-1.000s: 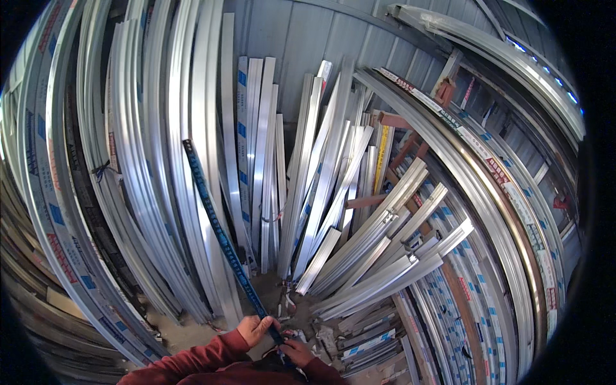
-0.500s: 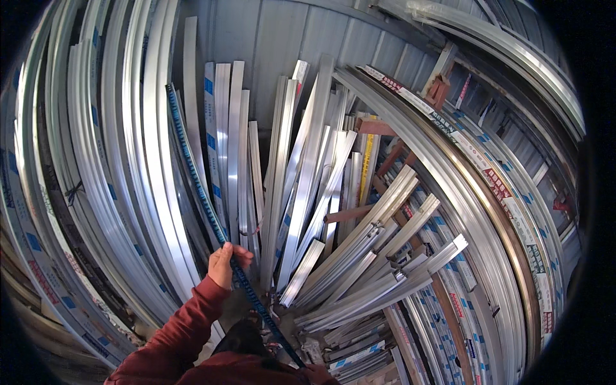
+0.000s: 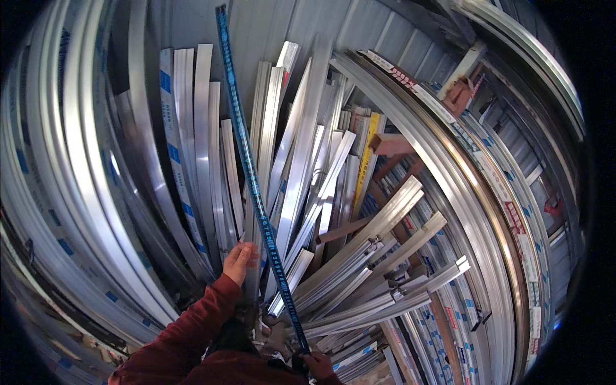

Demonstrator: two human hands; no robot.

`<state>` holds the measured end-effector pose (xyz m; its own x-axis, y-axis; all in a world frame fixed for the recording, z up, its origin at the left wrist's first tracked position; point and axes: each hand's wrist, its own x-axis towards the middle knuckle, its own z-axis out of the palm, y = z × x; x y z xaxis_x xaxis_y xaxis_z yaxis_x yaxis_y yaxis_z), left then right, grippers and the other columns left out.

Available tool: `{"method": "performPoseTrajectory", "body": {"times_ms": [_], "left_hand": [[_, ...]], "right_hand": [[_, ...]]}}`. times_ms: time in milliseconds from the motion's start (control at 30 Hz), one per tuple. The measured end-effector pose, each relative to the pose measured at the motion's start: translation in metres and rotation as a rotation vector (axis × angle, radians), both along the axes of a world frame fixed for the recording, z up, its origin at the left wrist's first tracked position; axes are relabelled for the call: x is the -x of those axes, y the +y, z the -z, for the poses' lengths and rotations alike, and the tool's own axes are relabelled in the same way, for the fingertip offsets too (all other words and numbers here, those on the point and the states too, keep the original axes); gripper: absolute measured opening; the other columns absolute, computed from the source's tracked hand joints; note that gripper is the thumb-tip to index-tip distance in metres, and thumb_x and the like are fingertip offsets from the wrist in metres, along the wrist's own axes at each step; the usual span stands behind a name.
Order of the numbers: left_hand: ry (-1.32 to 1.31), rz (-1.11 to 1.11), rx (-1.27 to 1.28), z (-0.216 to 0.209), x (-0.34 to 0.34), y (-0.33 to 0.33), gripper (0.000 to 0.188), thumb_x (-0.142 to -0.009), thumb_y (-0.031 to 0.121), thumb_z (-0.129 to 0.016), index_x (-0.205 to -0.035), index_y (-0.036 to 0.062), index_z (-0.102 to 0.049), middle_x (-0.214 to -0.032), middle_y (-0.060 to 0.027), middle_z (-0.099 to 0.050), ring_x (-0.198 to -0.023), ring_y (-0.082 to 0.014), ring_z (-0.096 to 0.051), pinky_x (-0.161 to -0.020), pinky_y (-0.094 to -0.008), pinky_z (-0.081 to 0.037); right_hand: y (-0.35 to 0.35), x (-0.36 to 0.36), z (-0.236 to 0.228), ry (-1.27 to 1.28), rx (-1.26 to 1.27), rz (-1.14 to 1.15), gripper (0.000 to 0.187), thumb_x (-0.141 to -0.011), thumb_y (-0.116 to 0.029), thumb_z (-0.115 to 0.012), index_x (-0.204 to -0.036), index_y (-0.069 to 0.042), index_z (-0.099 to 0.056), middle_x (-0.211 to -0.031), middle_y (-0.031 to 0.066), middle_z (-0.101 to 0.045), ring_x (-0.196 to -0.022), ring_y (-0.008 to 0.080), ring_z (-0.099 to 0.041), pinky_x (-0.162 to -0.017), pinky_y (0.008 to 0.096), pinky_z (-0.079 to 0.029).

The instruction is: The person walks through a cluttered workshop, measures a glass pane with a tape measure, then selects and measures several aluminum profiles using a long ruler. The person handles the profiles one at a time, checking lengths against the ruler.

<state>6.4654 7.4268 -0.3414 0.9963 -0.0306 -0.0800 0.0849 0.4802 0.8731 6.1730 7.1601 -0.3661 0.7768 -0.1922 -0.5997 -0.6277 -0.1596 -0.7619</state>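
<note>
Hands on blue-wrapped profile

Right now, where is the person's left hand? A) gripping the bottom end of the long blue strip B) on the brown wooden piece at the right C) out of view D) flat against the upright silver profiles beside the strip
D: the left hand lies open on the upright silver profiles, just left of the long blue strip, whose lower end the right hand grips.
</note>
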Motion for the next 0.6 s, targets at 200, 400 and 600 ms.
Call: {"method": "performPoseTrajectory", "body": {"times_ms": [200,400,600], "left_hand": [[-0.048,-0.133,-0.100,0.074,-0.117,0.011,0.031,-0.088,0.013,-0.059,-0.117,0.0059,-0.051,-0.106,-0.0058,-0.057,-0.093,-0.0158,-0.057,-0.080,-0.0282,-0.047],[-0.008,-0.299,-0.113,0.089,-0.234,0.009,0.039,-0.082,0.001,-0.062,-0.118,0.0021,-0.048,-0.104,-0.0060,-0.053,-0.092,-0.0149,-0.054,-0.082,-0.0279,-0.047],[-0.123,-0.509,-0.478,0.074,-0.321,0.003,0.046,-0.079,0.001,-0.065,-0.121,0.0030,-0.046,-0.111,-0.0073,-0.050,-0.099,-0.0179,-0.052,-0.085,-0.0306,-0.046]], "right_hand": [[0.040,-0.096,-0.043,-0.064,-0.052,0.019,0.032,-0.086,-0.037,-0.059,-0.074,-0.007,-0.065,-0.054,0.0007,-0.054,-0.042,0.0098,-0.048,-0.042,0.0286,-0.040],[0.060,-0.152,-0.057,-0.009,-0.171,0.103,0.023,-0.087,-0.026,-0.060,-0.084,-0.005,-0.066,-0.058,0.0015,-0.057,-0.043,0.0109,-0.048,-0.042,0.0267,-0.039],[0.057,-0.179,-0.053,0.027,-0.192,0.081,0.021,-0.086,-0.026,-0.062,-0.083,-0.005,-0.066,-0.062,0.0009,-0.059,-0.047,0.0074,-0.050,-0.042,0.0240,-0.039]]}}
